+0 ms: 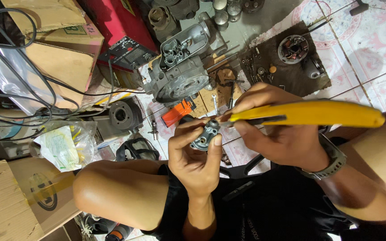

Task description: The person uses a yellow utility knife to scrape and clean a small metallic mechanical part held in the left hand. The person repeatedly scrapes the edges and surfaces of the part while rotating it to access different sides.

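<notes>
Now | left hand (196,163) grips metal part (205,135) | right hand (277,134) presses yellow knife (309,113) against it

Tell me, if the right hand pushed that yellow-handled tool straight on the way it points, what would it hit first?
The right hand aims the yellow-handled tool leftward, and its tip already meets the small grey metal part held in the left hand's fingers. That part comes first, though depth is hard to judge.

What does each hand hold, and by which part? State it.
Left hand: small grey metal part, pinched at its rim. Right hand: yellow-handled tool, gripped near the blade end.
</notes>
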